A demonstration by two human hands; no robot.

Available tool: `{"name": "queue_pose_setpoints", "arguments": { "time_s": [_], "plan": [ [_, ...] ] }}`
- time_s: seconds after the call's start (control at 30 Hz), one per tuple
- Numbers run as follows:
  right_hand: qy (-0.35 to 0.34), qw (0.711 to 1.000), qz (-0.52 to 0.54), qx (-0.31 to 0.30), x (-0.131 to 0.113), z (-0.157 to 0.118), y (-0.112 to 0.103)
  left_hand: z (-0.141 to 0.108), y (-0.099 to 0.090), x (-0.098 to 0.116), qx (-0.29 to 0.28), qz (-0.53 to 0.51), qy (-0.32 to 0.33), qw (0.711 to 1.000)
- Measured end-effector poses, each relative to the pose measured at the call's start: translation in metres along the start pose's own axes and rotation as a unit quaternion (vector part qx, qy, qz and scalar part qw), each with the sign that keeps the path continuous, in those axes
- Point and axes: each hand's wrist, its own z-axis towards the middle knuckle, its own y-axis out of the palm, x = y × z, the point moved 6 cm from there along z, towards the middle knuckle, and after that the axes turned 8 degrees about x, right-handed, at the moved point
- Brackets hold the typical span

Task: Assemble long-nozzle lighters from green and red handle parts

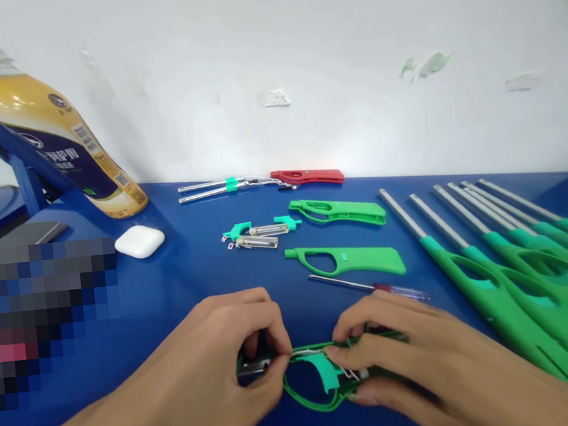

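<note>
Low over the blue table, both hands work at a green lighter casing (312, 406) whose inner side faces up. A turquoise trigger (323, 370) and thin white wires lie inside it. My left hand (228, 359) pinches at the casing's left end, where a metal tube (255, 368) shows under the fingers. My right hand (403, 355) grips the casing's body on the right, thumb and fingers around the wires near the trigger. Just beyond the right hand lies a screwdriver (371, 286) with a clear and red handle. The hands hide much of the casing's right part.
Green casing halves (369, 260), clear fuel tanks (268, 230) with turquoise triggers, metal tubes (211, 188) and a red casing (308, 176) lie farther back. Several assembled green lighters (476, 281) line the right. At left are a white case (139, 241) and a drink bottle (63, 137).
</note>
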Motion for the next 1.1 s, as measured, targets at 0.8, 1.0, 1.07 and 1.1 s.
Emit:
{"name": "queue_pose_setpoints", "arguments": {
  "time_s": [0.8, 1.0, 1.07, 1.1],
  "plan": [
    [0.005, 1.000, 0.001, -0.011, -0.004, 0.003, -0.002, -0.002, -0.007, 0.015, 0.037, -0.053, 0.108, 0.992],
    [0.004, 1.000, -0.003, -0.001, -0.004, 0.004, -0.001, -0.003, -0.004, 0.020, 0.041, -0.011, 0.130, 0.991],
    [0.003, 1.000, -0.007, -0.003, -0.003, 0.004, 0.001, -0.003, -0.005, 0.023, 0.047, 0.002, 0.141, 0.989],
    [0.002, 1.000, -0.010, -0.005, -0.003, 0.004, 0.002, -0.003, -0.005, 0.024, 0.048, 0.009, 0.145, 0.988]
  ]
}}
